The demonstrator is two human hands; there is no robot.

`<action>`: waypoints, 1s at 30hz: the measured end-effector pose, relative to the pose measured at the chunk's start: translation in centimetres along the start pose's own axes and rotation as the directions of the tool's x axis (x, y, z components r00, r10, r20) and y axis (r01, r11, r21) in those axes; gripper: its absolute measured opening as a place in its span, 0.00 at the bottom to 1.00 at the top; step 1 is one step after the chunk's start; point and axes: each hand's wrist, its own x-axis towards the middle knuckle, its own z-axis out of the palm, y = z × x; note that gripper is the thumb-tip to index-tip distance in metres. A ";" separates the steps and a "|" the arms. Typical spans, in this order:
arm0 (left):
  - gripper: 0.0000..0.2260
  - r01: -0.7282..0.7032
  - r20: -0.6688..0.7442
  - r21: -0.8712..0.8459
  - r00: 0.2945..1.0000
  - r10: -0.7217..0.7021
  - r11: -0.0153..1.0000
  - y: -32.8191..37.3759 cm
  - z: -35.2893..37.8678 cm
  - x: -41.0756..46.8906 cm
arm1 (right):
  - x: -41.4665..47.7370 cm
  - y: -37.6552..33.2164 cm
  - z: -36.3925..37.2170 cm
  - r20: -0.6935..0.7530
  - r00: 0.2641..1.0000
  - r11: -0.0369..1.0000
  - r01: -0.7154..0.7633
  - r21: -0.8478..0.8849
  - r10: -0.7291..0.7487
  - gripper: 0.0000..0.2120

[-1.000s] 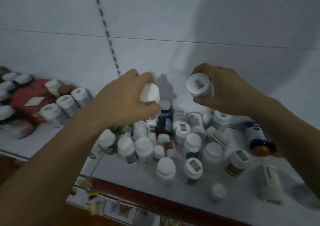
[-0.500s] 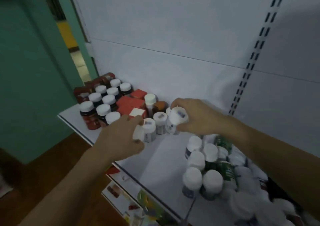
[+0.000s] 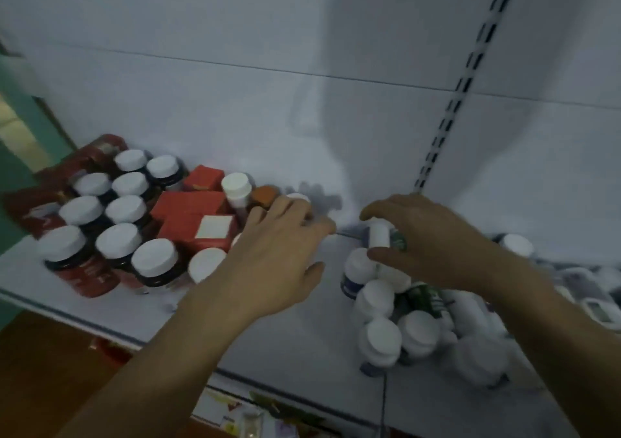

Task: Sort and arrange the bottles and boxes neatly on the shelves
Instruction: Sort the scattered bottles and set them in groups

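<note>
On the white shelf [image 3: 302, 343], dark bottles with white caps [image 3: 119, 239] stand in rows at the left, beside red boxes [image 3: 188, 202]. My left hand [image 3: 279, 252] lies with straight fingers over small bottles next to the boxes; a white cap [image 3: 297, 198] shows past its fingertips, and what is under the palm is hidden. My right hand [image 3: 433, 242] curls its fingers and thumb round a small white bottle [image 3: 379, 236] at the left end of a loose heap of white-capped bottles [image 3: 383, 336].
A slotted upright [image 3: 447, 115] runs down the white back panel. A lower shelf with coloured packages [image 3: 248, 417] shows below the front edge. A green wall [image 3: 16, 175] borders the shelf's left end. More bottles [image 3: 591, 289] lie at the far right.
The view swung left from the heap to the sorted rows. Both hands carried white bottles over; my left hand has since flattened over the row, and my right hand has moved down to the shelf.
</note>
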 end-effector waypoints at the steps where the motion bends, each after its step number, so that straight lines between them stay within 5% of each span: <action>1: 0.21 -0.054 0.025 -0.038 0.998 0.055 0.998 1.3 0.2 1.4 | -2.1 0.7 -1.0 -0.047 0.998 0.999 -0.043 -0.012 0.042 0.21; 7: 0.21 -0.447 0.037 -0.144 0.889 0.457 0.883 11.0 1.2 7.9 | -10.1 4.5 -6.9 -0.299 0.928 0.970 -0.242 -0.024 0.224 0.15; 14: 0.20 -0.620 -0.006 -0.202 0.775 0.632 0.759 18.9 1.1 9.5 | -15.3 9.2 -10.3 -0.507 0.780 0.926 -0.359 0.120 0.368 0.11; 22: 0.17 -0.707 0.038 -0.254 0.675 0.737 0.660 24.9 2.4 9.2 | -25.1 9.5 -8.7 -0.326 0.775 0.837 -0.533 0.124 0.542 0.10; 27: 0.19 -0.794 0.018 -0.402 0.491 0.871 0.456 30.9 2.6 7.0 | -32.0 9.0 -7.0 -0.275 0.688 0.738 -0.654 0.165 0.672 0.09; 30: 0.22 -0.851 0.058 -0.317 0.423 0.904 0.419 34.6 5.1 5.1 | -35.6 9.5 -5.0 -0.146 0.685 0.696 -0.669 0.260 0.713 0.17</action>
